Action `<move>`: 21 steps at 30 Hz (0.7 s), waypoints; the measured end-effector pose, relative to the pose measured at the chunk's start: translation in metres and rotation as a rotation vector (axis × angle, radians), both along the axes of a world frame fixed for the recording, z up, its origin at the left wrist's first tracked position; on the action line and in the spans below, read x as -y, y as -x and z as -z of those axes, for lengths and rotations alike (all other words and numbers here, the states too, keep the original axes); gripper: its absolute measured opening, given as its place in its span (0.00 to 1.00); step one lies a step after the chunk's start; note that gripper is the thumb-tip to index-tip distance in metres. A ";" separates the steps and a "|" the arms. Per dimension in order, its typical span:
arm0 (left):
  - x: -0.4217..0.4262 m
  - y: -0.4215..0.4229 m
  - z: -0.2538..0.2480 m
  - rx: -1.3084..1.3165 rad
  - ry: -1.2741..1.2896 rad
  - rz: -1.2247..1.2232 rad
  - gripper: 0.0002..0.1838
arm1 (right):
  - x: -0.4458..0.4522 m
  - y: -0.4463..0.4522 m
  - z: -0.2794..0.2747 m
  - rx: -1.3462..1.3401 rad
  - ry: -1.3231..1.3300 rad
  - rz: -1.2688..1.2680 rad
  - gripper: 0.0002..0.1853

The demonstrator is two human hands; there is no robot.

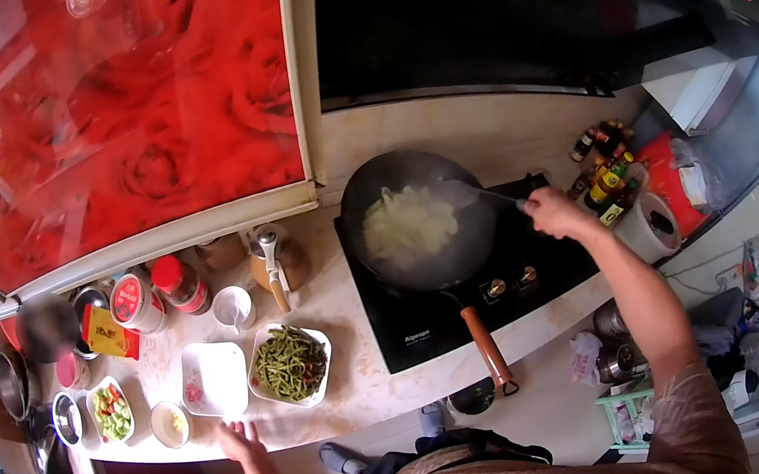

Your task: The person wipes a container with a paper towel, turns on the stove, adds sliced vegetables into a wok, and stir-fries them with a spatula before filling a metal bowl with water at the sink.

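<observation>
My right hand [555, 212] is closed around the handle of a spatula [496, 197]. The spatula's blade reaches into a dark wok [386, 271], against pale food pieces [409, 222] with steam over them. The wok stands on a black gas stove [396, 330], its wooden handle [486, 345] pointing toward me. At the counter's front edge, my left hand [241, 441] has its fingers stretched out and holds nothing. Just beyond it lies a white square dish [213, 380] with nothing in it. To that dish's right, another white dish holds cooked green beans [290, 362].
Left on the counter are a dish of chopped vegetables [112, 411], a small bowl [170, 424], a white cup [233, 308] and several jars [178, 283]. Sauce bottles [608, 184] and a white bucket [650, 227] stand right of the stove. A red cabinet [127, 129] hangs above.
</observation>
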State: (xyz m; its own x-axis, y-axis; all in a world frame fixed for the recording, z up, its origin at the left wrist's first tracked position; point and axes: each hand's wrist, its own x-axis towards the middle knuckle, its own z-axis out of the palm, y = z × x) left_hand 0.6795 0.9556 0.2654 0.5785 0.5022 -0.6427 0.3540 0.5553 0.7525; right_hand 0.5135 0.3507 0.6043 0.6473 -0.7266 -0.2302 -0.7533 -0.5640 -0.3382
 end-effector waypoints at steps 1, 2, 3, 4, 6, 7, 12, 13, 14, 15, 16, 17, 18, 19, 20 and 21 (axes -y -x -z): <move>0.013 0.019 -0.003 0.014 0.013 0.112 0.15 | 0.012 0.001 -0.003 0.010 -0.144 0.059 0.17; 0.031 0.039 -0.004 0.030 0.022 0.216 0.12 | 0.015 0.003 -0.004 0.058 -0.268 0.064 0.15; 0.047 0.059 -0.002 0.044 0.028 0.313 0.12 | 0.023 0.003 0.003 0.017 -0.324 0.070 0.15; 0.065 0.073 -0.004 0.015 0.264 0.392 0.13 | 0.027 -0.001 0.017 -0.030 -0.387 0.065 0.14; 0.100 0.088 -0.001 0.039 0.536 0.450 0.14 | 0.035 -0.012 0.042 -0.063 -0.619 0.200 0.12; 0.120 0.090 -0.012 0.047 0.575 0.430 0.13 | 0.041 -0.016 0.055 -0.037 -0.852 0.176 0.13; 0.139 0.078 -0.002 0.090 0.600 0.321 0.12 | 0.021 -0.042 0.088 0.096 -1.128 0.122 0.17; 0.137 0.075 0.004 0.083 0.563 0.313 0.11 | 0.013 -0.046 0.084 0.105 -1.067 0.085 0.17; 0.137 0.075 -0.006 0.073 0.524 0.307 0.11 | 0.008 -0.047 0.083 0.113 -1.007 0.052 0.17; 0.136 0.079 -0.017 0.109 0.431 0.319 0.07 | 0.009 -0.049 0.084 0.116 -0.904 0.008 0.16; 0.136 0.075 -0.021 0.074 0.393 0.245 0.04 | 0.002 -0.049 0.077 0.087 -0.761 -0.057 0.16; 0.131 0.068 -0.005 0.051 0.364 0.217 0.03 | -0.010 -0.049 0.064 0.060 -0.614 -0.114 0.17; 0.126 0.060 0.013 0.025 0.336 0.191 0.02 | -0.022 -0.046 0.051 0.029 -0.465 -0.166 0.17; 0.124 0.056 0.007 0.028 0.297 0.169 0.01 | -0.032 -0.046 0.043 -0.031 -0.327 -0.167 0.18; 0.121 0.053 0.001 0.033 0.257 0.145 0.01 | -0.034 -0.042 0.049 0.052 0.029 -0.452 0.16; 0.120 0.050 -0.004 0.040 0.215 0.115 0.03 | -0.038 -0.030 0.053 0.063 0.160 -0.489 0.15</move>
